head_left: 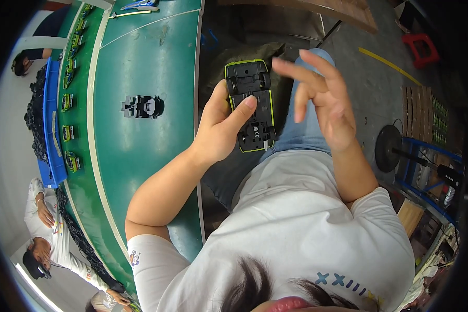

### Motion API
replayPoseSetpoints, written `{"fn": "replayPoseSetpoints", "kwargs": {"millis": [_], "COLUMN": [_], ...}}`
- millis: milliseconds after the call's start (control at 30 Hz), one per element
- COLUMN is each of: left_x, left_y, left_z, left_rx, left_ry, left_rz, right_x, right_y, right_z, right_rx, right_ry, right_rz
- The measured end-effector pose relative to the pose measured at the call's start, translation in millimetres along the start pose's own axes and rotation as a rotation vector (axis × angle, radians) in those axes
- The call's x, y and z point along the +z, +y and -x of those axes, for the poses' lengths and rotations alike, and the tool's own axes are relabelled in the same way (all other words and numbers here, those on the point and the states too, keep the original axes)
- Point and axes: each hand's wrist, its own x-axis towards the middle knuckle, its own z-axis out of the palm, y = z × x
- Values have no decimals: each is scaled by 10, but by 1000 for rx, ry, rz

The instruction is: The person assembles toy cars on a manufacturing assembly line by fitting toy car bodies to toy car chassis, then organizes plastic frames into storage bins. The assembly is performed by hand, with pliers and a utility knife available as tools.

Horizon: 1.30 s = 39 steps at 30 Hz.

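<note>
A toy car with a black underside and yellow-green body edge is turned bottom up in my left hand. My left thumb presses on the middle of its chassis, and the other fingers are hidden beneath it. To the right of the car my right hand is raised, fingers spread and slightly blurred, with nothing in it. On the green table to the left lies a small black plastic part, apart from both hands.
A row of toy cars stands along a green strip beyond the table. Past it is a blue bin with black parts. Co-workers sit on the far side. A red stool and a fan stand right.
</note>
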Motion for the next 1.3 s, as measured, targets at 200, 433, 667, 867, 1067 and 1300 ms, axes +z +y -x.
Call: {"fn": "replayPoseSetpoints", "kwargs": {"millis": [200, 433, 667, 867, 1067, 1300], "left_x": [-11, -37, -88, -104, -24, -23], "left_y": [23, -12, -32, -16, -32, -10], "left_z": [-30, -13, -88, -96, -14, -8], "left_rx": [-2, 44, 45, 35, 52, 72], "left_ry": [42, 20, 106, 117, 18, -8], "left_rz": [-23, -21, 19, 28, -22, -40], "right_x": [-338, -98, 24, -297, -31, -306], "right_y": [124, 24, 38, 8, -43, -160], "right_z": [1, 70, 304, 399, 76, 235], "right_rx": [-39, 125, 105, 255, 32, 157], "right_ry": [-328, -49, -124, -392, -73, -203], "right_rz": [-157, 20, 2, -155, 51, 181]}}
